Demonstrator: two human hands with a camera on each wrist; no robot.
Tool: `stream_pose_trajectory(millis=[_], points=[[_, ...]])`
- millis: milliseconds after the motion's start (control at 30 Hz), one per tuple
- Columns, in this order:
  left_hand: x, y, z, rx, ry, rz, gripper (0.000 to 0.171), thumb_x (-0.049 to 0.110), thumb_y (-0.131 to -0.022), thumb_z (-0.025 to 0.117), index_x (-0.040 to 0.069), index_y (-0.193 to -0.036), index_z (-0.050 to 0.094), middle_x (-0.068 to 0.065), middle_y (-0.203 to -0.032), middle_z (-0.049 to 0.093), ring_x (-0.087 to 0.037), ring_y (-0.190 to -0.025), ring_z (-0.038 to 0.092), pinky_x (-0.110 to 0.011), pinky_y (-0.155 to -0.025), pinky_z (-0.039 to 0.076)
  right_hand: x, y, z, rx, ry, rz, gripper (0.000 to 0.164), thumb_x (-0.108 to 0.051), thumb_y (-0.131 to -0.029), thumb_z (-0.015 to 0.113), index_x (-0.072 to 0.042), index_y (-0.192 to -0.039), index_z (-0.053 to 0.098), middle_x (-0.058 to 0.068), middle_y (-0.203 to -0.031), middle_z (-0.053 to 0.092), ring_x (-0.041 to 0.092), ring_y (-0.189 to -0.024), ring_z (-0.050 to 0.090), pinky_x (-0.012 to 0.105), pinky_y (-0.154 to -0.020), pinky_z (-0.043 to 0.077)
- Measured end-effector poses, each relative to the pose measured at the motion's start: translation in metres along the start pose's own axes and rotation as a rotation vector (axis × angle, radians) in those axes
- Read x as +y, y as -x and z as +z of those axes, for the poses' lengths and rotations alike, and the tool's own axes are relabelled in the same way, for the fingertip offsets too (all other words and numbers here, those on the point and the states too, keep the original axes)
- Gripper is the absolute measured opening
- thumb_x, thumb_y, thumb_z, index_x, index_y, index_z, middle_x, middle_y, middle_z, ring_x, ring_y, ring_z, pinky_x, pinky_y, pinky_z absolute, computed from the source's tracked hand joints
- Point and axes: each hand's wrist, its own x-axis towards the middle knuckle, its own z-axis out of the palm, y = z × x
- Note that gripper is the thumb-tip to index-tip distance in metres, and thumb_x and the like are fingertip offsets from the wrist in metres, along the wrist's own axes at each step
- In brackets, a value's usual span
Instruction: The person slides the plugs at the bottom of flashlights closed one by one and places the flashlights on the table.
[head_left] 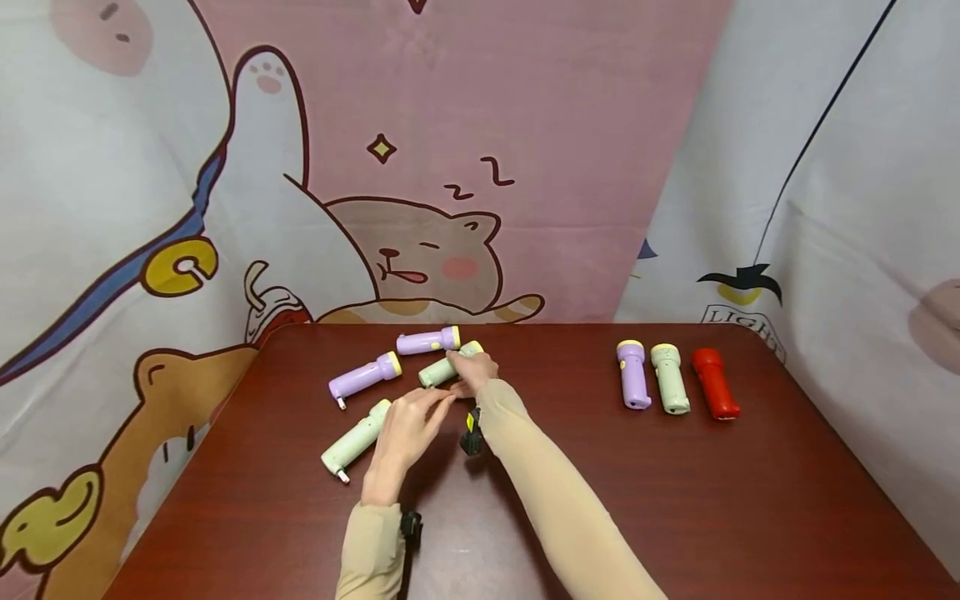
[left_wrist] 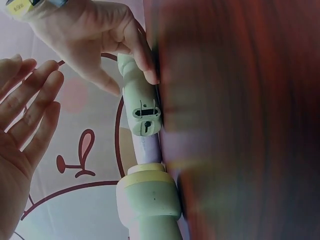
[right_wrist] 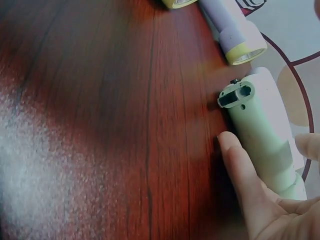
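Observation:
In the head view my right hand (head_left: pixel 474 373) grips a pale green flashlight (head_left: pixel 435 373) near its head end. Its thumb lies along the flashlight's near side, with a finger at the other side in the right wrist view. That flashlight's tail end, with a dark slot (left_wrist: pixel 146 112), faces the left wrist camera. My left hand (head_left: pixel 408 425) is beside the right hand, fingers extended and holding nothing. Under and beyond the left hand lies another pale green flashlight (head_left: pixel 352 442), its head partly hidden by the fingers.
Two purple flashlights (head_left: pixel 365 377) with yellow rims lie at the table's back left. On the right stand apart a purple flashlight (head_left: pixel 633 375), a pale green one (head_left: pixel 670 379) and a red one (head_left: pixel 716 383), all lying side by side. A printed cloth (head_left: pixel 585 167) hangs behind the table (head_left: pixel 750 500).

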Motion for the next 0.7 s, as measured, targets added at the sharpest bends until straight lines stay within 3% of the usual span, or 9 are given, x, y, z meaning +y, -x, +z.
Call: stream_pose_trajectory(millis=[200,433,533,700], points=[[-0.0025,0.0010,0.0006,0.015,-0.016,0.017,0.008,0.013,-0.084,0.071,0.008,-0.090,0.075,-0.003,-0.080,0.074,-0.017,-0.072,0.069,-0.031,-0.060,0.053,-0.0008,-0.0025,0.0063,0.043,-0.133,0.044,0.048,-0.030,-0.086,0.067,0.011,-0.109,0.057,0.028,-0.080,0.070,0.021,-0.045,0.065,0.027,-0.043,0.052],[-0.0023,0.0003,-0.0002,-0.008,-0.019,-0.007,0.009,0.015,-0.086,0.069,0.009,-0.089,0.075,-0.003,-0.081,0.074,-0.017,-0.074,0.069,-0.032,-0.061,0.052,-0.0014,-0.0027,0.0071,0.041,-0.282,0.087,0.049,-0.019,-0.085,0.063,0.012,-0.120,0.048,0.039,-0.090,0.064,0.020,-0.038,0.059,0.031,-0.049,0.056],[-0.0016,0.0000,-0.0007,-0.014,-0.024,-0.018,0.008,0.015,-0.086,0.069,0.009,-0.088,0.075,-0.003,-0.081,0.074,-0.017,-0.074,0.069,-0.032,-0.061,0.052,-0.0008,-0.0025,0.0041,0.025,-0.295,0.091,0.044,-0.018,-0.085,0.061,0.011,-0.116,0.051,0.036,-0.083,0.066,0.022,-0.042,0.062,0.031,-0.052,0.057],[-0.0004,-0.0002,-0.0011,-0.015,-0.037,-0.026,0.009,0.016,-0.087,0.069,0.010,-0.088,0.075,-0.003,-0.079,0.072,-0.016,-0.070,0.067,-0.030,-0.058,0.051,0.0030,-0.0010,-0.0018,0.021,-0.308,0.053,0.037,-0.021,-0.083,0.061,0.008,-0.106,0.059,0.020,-0.067,0.066,0.024,-0.052,0.068,0.033,-0.057,0.058]])
